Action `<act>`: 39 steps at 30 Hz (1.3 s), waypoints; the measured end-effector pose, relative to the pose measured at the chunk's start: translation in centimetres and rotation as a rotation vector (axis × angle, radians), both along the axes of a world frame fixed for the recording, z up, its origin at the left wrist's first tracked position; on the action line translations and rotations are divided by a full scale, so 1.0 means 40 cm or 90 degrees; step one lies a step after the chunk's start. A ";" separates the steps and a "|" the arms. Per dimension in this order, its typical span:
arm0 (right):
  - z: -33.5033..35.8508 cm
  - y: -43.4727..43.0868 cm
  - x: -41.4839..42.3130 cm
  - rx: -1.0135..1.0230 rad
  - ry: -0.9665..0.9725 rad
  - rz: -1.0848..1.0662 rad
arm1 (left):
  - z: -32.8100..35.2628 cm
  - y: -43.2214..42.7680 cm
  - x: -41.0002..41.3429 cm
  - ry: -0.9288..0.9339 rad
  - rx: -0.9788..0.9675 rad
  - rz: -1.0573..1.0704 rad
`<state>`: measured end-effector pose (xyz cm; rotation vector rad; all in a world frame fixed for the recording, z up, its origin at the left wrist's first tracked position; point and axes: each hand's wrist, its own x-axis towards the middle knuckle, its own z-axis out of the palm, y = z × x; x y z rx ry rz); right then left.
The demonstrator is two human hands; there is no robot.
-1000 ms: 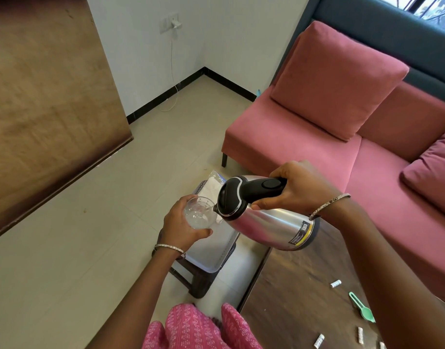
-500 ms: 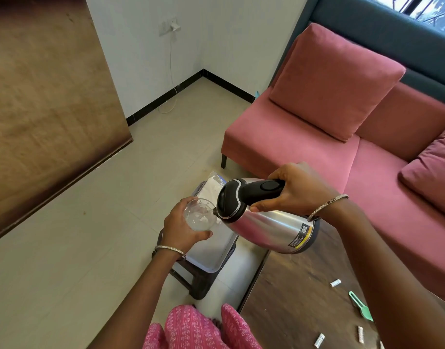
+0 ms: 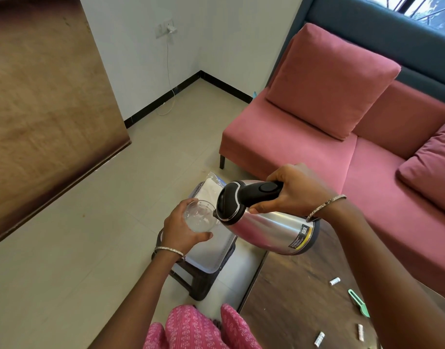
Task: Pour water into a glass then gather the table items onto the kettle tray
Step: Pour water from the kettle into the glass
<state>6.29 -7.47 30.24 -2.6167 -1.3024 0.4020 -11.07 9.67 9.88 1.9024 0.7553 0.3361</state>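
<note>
Kettle (image 3: 274, 230) is tilting, right hand (image 3: 299, 190) gripping its handle, pouring into glass (image 3: 200, 215) the left hand (image 3: 181, 230) is clasping; next probably calling for uprighting it.

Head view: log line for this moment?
phase: pour | left hand: holds glass above tray | right hand: grips kettle handle, tilted, spout at glass rim | gathering: not started

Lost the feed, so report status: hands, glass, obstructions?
Left hand grips glass. Right hand grips kettle, tilted, spout at glass rim. Both above tray. Nothing in the way.
</note>
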 end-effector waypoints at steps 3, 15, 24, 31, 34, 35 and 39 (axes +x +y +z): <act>-0.003 -0.005 0.002 0.001 0.000 -0.002 | -0.001 -0.003 0.003 0.004 -0.002 -0.002; -0.007 -0.007 0.011 -0.013 0.002 -0.004 | -0.008 -0.004 0.012 0.008 0.005 -0.016; -0.013 0.007 0.017 -0.019 0.011 0.003 | -0.017 0.008 0.013 0.012 -0.003 -0.015; -0.019 0.020 0.022 -0.025 0.008 0.008 | -0.018 0.017 0.013 0.011 0.000 -0.008; -0.019 0.024 0.023 -0.023 0.008 0.014 | -0.020 0.020 0.014 0.009 -0.002 -0.009; -0.019 0.025 0.022 -0.024 0.006 0.016 | -0.021 0.020 0.013 0.010 -0.002 -0.009; -0.018 0.030 0.022 -0.024 0.006 0.015 | -0.023 0.022 0.014 0.014 -0.001 -0.014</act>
